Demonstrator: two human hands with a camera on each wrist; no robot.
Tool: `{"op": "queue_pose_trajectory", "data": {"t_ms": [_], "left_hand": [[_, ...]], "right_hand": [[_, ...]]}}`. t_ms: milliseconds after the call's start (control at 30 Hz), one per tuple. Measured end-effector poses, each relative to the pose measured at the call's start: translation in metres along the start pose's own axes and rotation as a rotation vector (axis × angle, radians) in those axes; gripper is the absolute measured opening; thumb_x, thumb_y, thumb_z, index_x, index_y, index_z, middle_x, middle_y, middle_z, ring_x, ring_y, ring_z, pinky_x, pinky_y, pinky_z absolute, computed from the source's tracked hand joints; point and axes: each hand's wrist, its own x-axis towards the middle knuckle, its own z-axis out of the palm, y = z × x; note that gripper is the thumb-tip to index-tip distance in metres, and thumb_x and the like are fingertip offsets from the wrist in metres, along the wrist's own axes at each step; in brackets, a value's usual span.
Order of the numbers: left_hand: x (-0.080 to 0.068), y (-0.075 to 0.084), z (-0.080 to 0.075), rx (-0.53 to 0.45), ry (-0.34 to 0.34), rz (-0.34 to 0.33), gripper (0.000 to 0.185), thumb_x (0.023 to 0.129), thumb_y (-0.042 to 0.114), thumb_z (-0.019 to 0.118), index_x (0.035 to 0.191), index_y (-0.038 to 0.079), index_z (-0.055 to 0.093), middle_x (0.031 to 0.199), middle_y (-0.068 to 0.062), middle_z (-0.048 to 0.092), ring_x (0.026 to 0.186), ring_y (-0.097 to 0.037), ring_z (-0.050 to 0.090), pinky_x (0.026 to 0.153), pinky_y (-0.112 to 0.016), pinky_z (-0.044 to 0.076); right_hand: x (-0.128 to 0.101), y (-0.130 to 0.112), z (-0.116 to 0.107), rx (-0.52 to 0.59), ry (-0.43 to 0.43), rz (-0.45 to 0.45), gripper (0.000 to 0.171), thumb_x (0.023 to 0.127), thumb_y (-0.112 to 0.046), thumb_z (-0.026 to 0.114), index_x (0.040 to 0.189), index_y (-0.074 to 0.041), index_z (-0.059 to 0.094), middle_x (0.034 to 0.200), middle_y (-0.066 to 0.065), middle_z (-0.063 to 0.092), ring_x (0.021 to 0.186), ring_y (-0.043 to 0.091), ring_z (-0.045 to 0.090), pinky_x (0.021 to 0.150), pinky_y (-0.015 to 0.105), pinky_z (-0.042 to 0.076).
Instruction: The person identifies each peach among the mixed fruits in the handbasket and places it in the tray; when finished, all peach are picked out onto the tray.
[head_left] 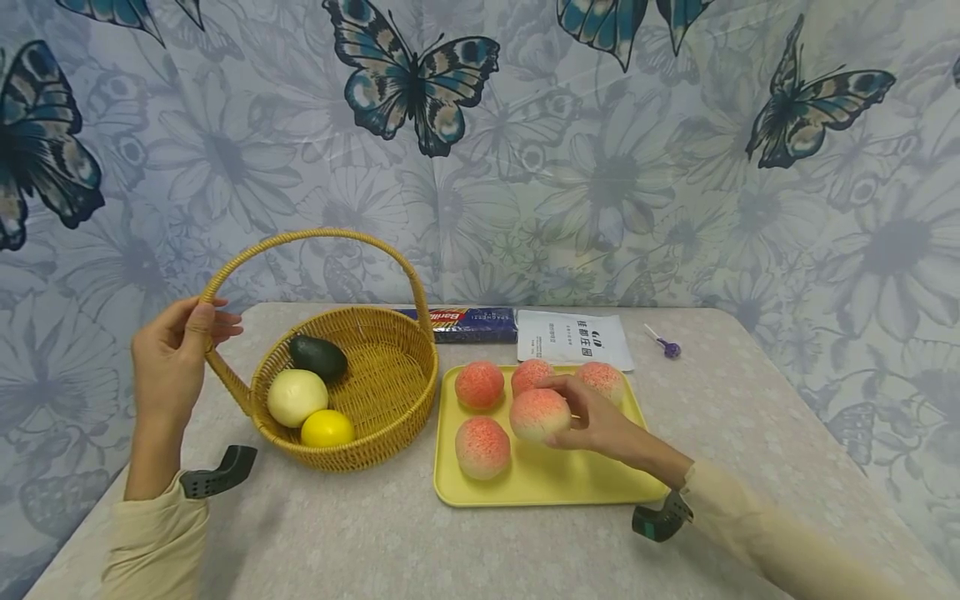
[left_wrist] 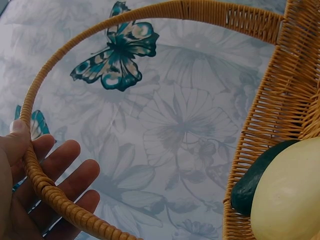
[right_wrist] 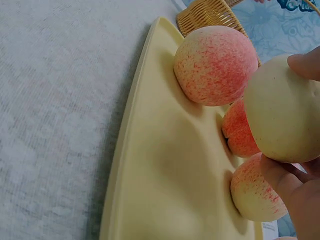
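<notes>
My left hand [head_left: 197, 327] holds the left side of the wicker basket's handle [head_left: 315, 237], thumb on top and fingers behind it. In the left wrist view the handle [left_wrist: 55, 200] runs between thumb and fingers of that hand [left_wrist: 30, 210]. The basket [head_left: 420, 367] holds a dark avocado [head_left: 318, 357], a pale round fruit [head_left: 297, 397] and a lemon [head_left: 327, 428]. My right hand [head_left: 577, 410] grips a pink peach [head_left: 538, 414] just above the yellow tray [head_left: 555, 479]. Several more peaches, such as one at the front left [head_left: 482, 447], lie on the tray. The right wrist view shows the held peach [right_wrist: 282, 110] over the tray [right_wrist: 165, 165].
Behind the tray lie a blue spaghetti packet [head_left: 468, 323], a white printed packet [head_left: 573, 337] and a purple lollipop [head_left: 667, 347]. A butterfly-print curtain hangs close behind the table. The grey tabletop [head_left: 337, 533] stretches in front of the basket and tray.
</notes>
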Motion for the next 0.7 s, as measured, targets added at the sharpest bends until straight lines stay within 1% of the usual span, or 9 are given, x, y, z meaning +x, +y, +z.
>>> {"op": "queue_pose_trajectory", "data": {"t_ms": [167,300,533,700], "left_hand": [[0.000,0.000,0.000,-0.002,0.000,-0.007,0.029,0.099,0.022,0.053,0.113,0.001,0.066,0.085,0.008,0.068,0.080,-0.004,0.067,0.075,-0.010,0.052],[0.000,0.000,0.001,-0.007,-0.001,-0.005,0.031,0.099,0.023,0.053,0.114,-0.001,0.066,0.085,0.009,0.068,0.080,-0.004,0.068,0.075,-0.010,0.053],[0.000,-0.002,0.001,-0.019,-0.008,-0.008,0.032,0.099,0.022,0.053,0.115,-0.004,0.065,0.086,0.008,0.069,0.080,-0.005,0.068,0.076,-0.010,0.053],[0.000,-0.003,0.000,-0.019,-0.003,-0.007,0.031,0.099,0.021,0.053,0.114,-0.002,0.065,0.086,0.007,0.069,0.080,-0.005,0.068,0.075,-0.010,0.053]], "right_hand": [[-0.003,0.007,-0.001,-0.009,-0.017,0.015,0.067,0.081,-0.014,0.076,0.137,-0.011,0.040,0.137,0.010,0.046,0.127,0.032,0.046,0.099,0.042,0.048],[-0.005,0.012,-0.001,-0.008,-0.030,0.024,0.067,0.081,-0.014,0.075,0.138,-0.009,0.040,0.137,0.010,0.045,0.128,0.032,0.045,0.100,0.042,0.047],[-0.009,0.023,0.000,-0.034,-0.041,0.044,0.067,0.082,-0.016,0.075,0.138,-0.010,0.039,0.138,0.009,0.045,0.129,0.032,0.044,0.102,0.042,0.044],[-0.011,0.030,0.000,-0.033,-0.049,0.028,0.068,0.081,-0.015,0.075,0.138,-0.008,0.039,0.138,0.009,0.046,0.130,0.032,0.042,0.103,0.044,0.041]]}}
